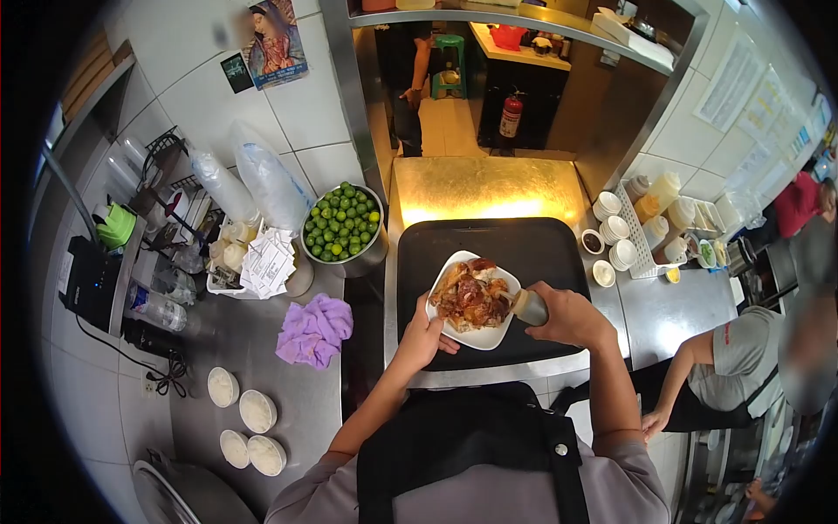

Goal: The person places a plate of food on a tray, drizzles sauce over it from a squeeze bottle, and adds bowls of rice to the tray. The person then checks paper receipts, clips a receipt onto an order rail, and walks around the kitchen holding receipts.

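My left hand [422,339] grips the lower left edge of a white square plate [494,339], its thumb at the rim. On that plate lies a heap of browned chicken pieces [472,295]. In my right hand [567,316] is a squeeze bottle [530,307] with a pale body, tilted so that its nozzle points left at the chicken. The nozzle tip is too small to tell whether it touches the meat or lets anything out. Beneath both hands is a black tray [489,240] on the pass-through counter.
Left of the tray are a metal pot [367,260] of green limes, a crumpled purple cloth [316,330] and several bowls of white rice [258,412]. A white rack of sauce bottles [649,208] and stacked small cups [614,228] stand right. A co-worker in a grey sleeve [733,342] is close by.
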A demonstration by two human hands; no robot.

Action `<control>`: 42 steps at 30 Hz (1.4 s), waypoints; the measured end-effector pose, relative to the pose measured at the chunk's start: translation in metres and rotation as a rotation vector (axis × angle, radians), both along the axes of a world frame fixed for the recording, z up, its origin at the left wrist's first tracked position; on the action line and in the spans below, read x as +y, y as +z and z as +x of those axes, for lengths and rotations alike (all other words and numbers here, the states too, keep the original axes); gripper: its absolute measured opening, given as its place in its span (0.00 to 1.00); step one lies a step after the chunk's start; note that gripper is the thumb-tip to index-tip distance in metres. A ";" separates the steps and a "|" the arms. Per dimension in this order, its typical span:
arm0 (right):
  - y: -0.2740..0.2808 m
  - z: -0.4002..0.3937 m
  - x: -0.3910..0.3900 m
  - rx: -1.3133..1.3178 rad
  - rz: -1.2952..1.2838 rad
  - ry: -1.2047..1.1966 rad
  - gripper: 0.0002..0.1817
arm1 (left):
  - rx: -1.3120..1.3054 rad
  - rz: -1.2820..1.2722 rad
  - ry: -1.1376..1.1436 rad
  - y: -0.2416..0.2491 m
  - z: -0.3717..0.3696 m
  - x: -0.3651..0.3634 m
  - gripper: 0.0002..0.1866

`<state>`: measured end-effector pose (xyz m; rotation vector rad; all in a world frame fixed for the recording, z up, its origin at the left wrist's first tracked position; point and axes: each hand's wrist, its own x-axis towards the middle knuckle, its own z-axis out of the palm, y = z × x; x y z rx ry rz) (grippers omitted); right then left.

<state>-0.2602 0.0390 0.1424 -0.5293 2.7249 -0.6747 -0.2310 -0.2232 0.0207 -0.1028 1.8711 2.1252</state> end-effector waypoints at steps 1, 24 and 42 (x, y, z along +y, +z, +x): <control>0.001 0.001 0.000 -0.011 0.084 0.009 0.32 | 0.002 0.000 -0.001 0.000 0.000 -0.002 0.28; 0.023 -0.013 -0.059 0.109 0.417 0.214 0.21 | 0.029 -0.054 -0.060 0.000 -0.006 -0.006 0.28; 0.023 -0.006 -0.020 0.008 0.471 0.104 0.23 | 0.012 -0.022 -0.077 -0.010 -0.014 -0.002 0.26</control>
